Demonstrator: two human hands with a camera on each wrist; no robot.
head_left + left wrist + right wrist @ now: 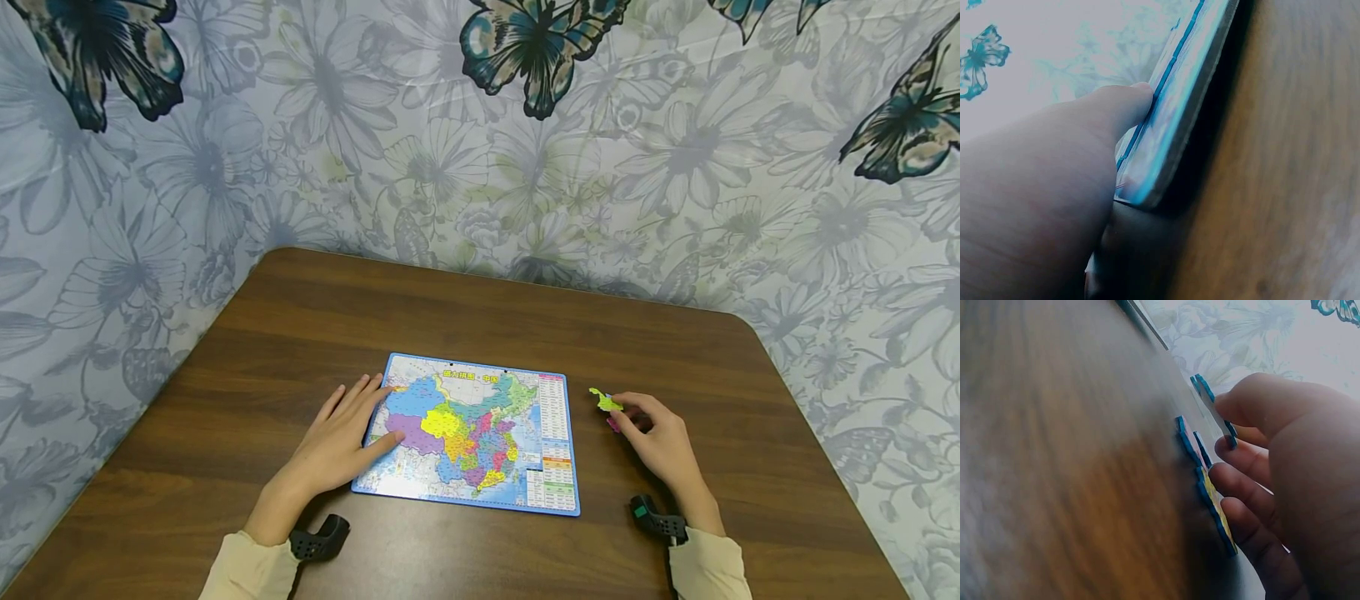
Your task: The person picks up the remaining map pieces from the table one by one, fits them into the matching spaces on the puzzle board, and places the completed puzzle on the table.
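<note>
A map puzzle board [480, 392] with a blue rim and many-coloured regions lies flat on the table. My left hand [333, 450] rests across its left edge, fingers stretched out and thumb over the purple region; the thumb [1129, 103] shows along the board's edge in the left wrist view. To the right of the board, my right hand [660, 433] pinches a yellow-green puzzle piece [604, 402] between thumb and fingers. Below that piece, a pink puzzle piece [1192, 447] and a yellow puzzle piece [1215, 509] are close by the other fingertips, low over the table.
The brown wooden table [480, 308] has rounded far corners and stands against a floral, butterfly-patterned cloth [427, 167]. Black camera bands sit on the left wrist [321, 539] and right wrist [660, 518].
</note>
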